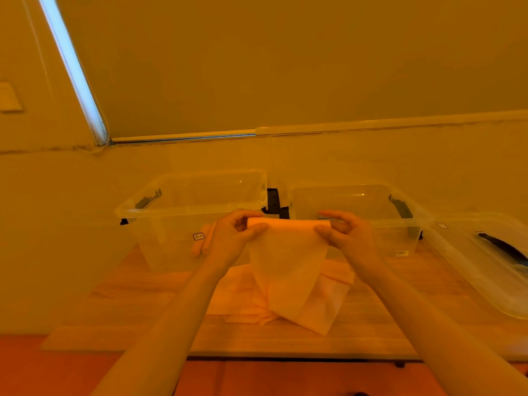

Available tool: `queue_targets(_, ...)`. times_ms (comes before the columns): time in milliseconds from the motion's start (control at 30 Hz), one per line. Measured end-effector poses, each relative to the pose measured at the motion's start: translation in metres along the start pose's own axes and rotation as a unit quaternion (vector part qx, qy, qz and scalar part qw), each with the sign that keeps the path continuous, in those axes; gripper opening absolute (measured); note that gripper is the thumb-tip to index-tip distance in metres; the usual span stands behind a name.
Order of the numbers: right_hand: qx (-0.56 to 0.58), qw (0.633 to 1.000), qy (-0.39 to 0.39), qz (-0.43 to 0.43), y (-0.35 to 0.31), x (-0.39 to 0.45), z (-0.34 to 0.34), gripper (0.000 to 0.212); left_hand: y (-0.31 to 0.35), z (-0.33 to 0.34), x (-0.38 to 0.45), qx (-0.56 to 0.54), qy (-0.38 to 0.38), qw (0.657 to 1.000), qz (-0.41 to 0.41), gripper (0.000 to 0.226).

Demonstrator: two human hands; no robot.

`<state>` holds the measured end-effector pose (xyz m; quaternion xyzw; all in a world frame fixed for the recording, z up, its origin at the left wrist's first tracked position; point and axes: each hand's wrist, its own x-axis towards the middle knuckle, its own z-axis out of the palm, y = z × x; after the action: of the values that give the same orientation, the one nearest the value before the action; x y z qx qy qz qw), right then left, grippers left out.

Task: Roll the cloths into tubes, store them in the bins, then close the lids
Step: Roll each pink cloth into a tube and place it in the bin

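Two hands, the left hand [233, 234] and right hand [347, 234], pinch the rolled top edge of a cloth [288, 261] between them, its loose end hanging below onto the cloth pile [328, 298], clear bins [183, 192] just behind.

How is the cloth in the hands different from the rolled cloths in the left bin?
The cloth in the hands is rolled only at its top edge, the rest hanging loose; the rolled cloths are finished tubes. The first is held in the air, pinched by the left hand and the right hand, in front of the bins; the tubes lie inside the left bin, untouched. Both look pale and of similar fabric.
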<state>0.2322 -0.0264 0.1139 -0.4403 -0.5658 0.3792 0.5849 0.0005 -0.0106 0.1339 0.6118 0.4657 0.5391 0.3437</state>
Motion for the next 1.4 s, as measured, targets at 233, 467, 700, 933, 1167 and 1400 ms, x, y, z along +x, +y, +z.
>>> queue_targets(233,-0.028,1.000,-0.005,0.001,0.002,-0.001,0.000,0.022,-0.006,0.002,-0.004,0.029,0.003,0.999,-0.018,0.011)
queue_targets(467,-0.012,1.000,0.005,0.005,0.010,-0.002,0.000,0.021,-0.009,0.003,-0.004,0.019,-0.014,0.999,-0.029,0.027)
queue_targets(700,-0.019,1.000,-0.001,0.003,0.012,0.000,0.002,0.030,-0.012,0.001,-0.006,0.020,-0.006,0.999,-0.033,0.022)
queue_targets(933,-0.029,1.000,0.000,0.008,0.018,-0.001,0.004,0.024,-0.013,0.002,-0.009,0.004,-0.003,0.999,-0.034,0.022)
queue_targets(1167,-0.028,1.000,-0.003,0.009,0.020,-0.002,0.005,0.024,-0.015,0.003,-0.013,0.017,0.010,1.000,-0.024,0.024)
queue_targets(1400,-0.034,0.999,0.001,-0.002,0.023,-0.003,0.006,0.013,-0.015,0.001,-0.014,0.026,-0.007,1.000,-0.011,0.034)
